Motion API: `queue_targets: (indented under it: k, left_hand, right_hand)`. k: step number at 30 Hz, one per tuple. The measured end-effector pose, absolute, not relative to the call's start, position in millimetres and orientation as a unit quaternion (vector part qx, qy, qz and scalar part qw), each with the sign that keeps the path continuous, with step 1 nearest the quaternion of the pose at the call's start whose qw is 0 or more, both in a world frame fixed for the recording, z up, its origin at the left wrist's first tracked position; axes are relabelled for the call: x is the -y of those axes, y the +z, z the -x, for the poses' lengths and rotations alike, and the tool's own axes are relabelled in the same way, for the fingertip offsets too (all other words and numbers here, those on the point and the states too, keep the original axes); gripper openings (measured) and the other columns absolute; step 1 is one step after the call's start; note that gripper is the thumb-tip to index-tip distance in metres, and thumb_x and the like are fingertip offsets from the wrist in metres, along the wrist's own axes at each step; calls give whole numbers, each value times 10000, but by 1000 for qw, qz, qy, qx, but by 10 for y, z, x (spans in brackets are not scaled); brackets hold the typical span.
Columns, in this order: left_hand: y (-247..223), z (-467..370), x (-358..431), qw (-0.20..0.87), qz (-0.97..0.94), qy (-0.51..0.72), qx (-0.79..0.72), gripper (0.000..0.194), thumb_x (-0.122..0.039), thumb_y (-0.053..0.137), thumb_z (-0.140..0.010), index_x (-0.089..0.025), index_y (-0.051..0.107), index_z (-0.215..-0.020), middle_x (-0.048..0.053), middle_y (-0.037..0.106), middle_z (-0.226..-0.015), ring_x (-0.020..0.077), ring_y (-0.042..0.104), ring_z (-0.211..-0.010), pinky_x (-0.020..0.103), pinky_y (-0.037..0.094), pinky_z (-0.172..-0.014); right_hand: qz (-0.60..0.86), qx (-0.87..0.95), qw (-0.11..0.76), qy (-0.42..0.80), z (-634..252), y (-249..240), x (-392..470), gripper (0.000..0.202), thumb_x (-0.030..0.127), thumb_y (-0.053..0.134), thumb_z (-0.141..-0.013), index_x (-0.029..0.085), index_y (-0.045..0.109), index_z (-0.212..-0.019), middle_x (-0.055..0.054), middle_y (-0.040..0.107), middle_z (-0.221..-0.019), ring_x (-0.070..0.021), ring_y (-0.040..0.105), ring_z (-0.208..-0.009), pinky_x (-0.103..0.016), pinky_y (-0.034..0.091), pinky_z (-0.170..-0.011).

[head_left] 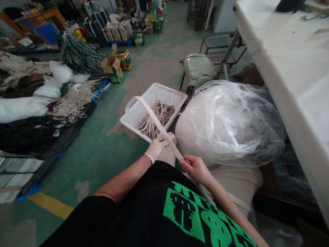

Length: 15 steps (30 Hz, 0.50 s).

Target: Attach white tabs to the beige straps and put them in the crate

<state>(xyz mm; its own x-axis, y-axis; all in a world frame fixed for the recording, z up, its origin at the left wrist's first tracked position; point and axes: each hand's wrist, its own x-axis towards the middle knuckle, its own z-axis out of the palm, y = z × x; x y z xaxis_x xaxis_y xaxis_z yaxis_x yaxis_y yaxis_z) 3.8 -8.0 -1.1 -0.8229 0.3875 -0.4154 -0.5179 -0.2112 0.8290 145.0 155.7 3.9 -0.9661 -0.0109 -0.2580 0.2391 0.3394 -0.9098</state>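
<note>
A long pale flat strap [151, 115] runs diagonally across the view, its far part looping over the left corner of a white plastic bin [133, 120]. Many beige straps [159, 118] lie tangled inside that bin. My left hand [159, 145], in a whitish glove, is closed around the strap near the bin's front edge. Bare and closer to my body, my right hand [195, 167] pinches the strap's near part. A thin dark item shows at its fingers, too small to name.
A large clear plastic bag [226, 127] of white material stands right of the bin. Beyond it is a white-topped table [285, 51]. A green wrapped bundle [199, 69] sits behind the bin. Cord piles [74, 103] and open cartons [113, 70] lie to the left.
</note>
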Motion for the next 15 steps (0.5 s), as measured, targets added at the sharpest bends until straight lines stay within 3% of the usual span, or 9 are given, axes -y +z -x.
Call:
queue_targets:
  k: [4, 8, 11, 15]
  left_hand:
    - [-286, -132, 28, 355, 141, 785, -487, 339, -245, 948, -556, -127, 811, -843, 45, 729, -736, 45, 476, -535, 202, 367, -536]
    - [-360, -310, -16, 430, 141, 771, -448, 447, -299, 961, -544, -108, 804, -917, -3, 606, -573, 44, 436, -502, 195, 350, -517]
    - [-343, -395, -67, 466, 106, 760, -440, 479, -344, 967, -527, -96, 801, -902, 9, 612, -576, 67, 473, -530, 213, 393, -553]
    - [-303, -298, -45, 412, 117, 781, -454, 317, -245, 922, -616, -118, 801, -880, 36, 687, -699, 49, 449, -540, 197, 371, -532]
  right_hand:
    - [-71, -806, 161, -565, -1559, -23, -1594, 486, 599, 452, -919, 202, 507, -643, 26, 469, -569, -125, 411, -532, -248, 320, -519]
    - [-102, -835, 127, -526, -1462, -26, -1570, 513, 622, 471, -900, 206, 519, -603, 16, 480, -539, -131, 415, -521, -248, 310, -505]
    - [-115, -834, 106, -528, -1350, 9, -1557, 511, 642, 488, -878, 207, 550, -618, 9, 501, -532, -135, 433, -511, -251, 317, -499]
    - [-98, -799, 152, -573, -1475, 72, -1643, 481, 611, 475, -904, 198, 590, -685, 3, 557, -552, -141, 468, -503, -254, 345, -491]
